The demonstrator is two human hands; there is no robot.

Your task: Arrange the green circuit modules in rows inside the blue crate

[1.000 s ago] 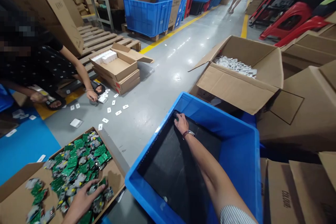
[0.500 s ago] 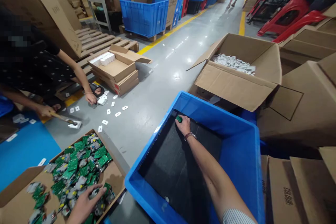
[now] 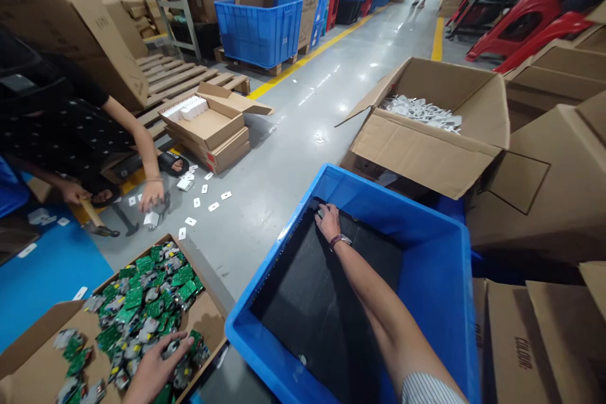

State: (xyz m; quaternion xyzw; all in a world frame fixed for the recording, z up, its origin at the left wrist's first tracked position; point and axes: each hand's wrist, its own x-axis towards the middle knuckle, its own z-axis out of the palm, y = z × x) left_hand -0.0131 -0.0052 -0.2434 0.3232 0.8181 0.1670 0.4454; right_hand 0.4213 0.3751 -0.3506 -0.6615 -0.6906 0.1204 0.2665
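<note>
Inside a blue plastic bin [image 3: 341, 180], my right hand [image 3: 328, 223] is closed around a small circuit board [image 3: 320, 211], mostly hidden by the fingers. It is at the far left corner, over the black sheet [image 3: 326, 303] that covers the bottom. My left hand [image 3: 158, 366] lies over a shallow cardboard tray [image 3: 28, 344], fingers apart, touching the heap of green circuit boards [image 3: 135, 297] with grey and yellow parts. A few such boards [image 3: 76, 353] sit apart at the tray's left. A small pale scrap [image 3: 302, 360] is on the black sheet.
A person's hand [image 3: 151, 194] at left holds a white piece, the other hand a hammer [image 3: 97, 219]. White plates [image 3: 213, 206] are scattered on the floor. An open carton [image 3: 426, 158] of white parts stands beyond the bin; more cartons [image 3: 521, 328] line the right.
My right hand has shifted slightly inside the bin; the green board in it showed more clearly before. My left hand has barely moved. The other person's hammer swung down, then aside.
</note>
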